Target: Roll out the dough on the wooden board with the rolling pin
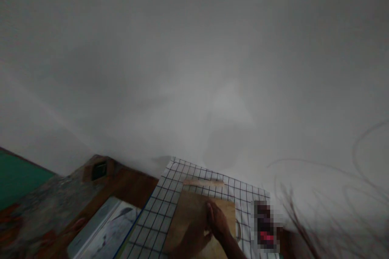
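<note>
The left hand [197, 232] and right hand [218, 218] sit close together; whether either grip clamps anything, I cannot tell. Beneath them lies a brown board [186, 210], beyond it a pale strip [203, 183]. Close two-handed work seems underway, probably calling for steady fingers next.

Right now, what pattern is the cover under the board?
Dark grid lines on a white cover, head view.
</note>
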`<state>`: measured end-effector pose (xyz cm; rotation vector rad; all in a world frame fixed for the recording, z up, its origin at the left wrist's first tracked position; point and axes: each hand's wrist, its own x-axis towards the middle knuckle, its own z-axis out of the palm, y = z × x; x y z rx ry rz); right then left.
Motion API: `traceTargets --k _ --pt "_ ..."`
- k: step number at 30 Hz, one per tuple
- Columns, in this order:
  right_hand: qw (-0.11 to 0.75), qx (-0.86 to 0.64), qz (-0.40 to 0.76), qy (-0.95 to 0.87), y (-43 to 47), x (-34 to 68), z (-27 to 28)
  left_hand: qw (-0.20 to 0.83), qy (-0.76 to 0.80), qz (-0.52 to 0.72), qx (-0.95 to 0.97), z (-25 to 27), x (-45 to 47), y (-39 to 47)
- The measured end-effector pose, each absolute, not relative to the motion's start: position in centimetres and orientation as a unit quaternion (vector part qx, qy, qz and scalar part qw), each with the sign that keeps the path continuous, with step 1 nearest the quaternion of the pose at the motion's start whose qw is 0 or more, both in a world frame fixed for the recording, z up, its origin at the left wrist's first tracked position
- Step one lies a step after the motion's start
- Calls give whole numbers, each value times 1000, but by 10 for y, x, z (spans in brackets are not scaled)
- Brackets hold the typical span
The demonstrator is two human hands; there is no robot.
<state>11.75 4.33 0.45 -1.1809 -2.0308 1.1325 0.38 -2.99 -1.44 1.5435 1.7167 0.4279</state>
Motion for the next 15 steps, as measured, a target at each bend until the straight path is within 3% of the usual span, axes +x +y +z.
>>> traceTargets --k 6,15 --pt "272 -476 417 -725 51 113 -5 370 677 246 587 -15 11 -32" --pt "219 -409 257 -848 40 118 -31 395 670 240 581 -40 7 -41"
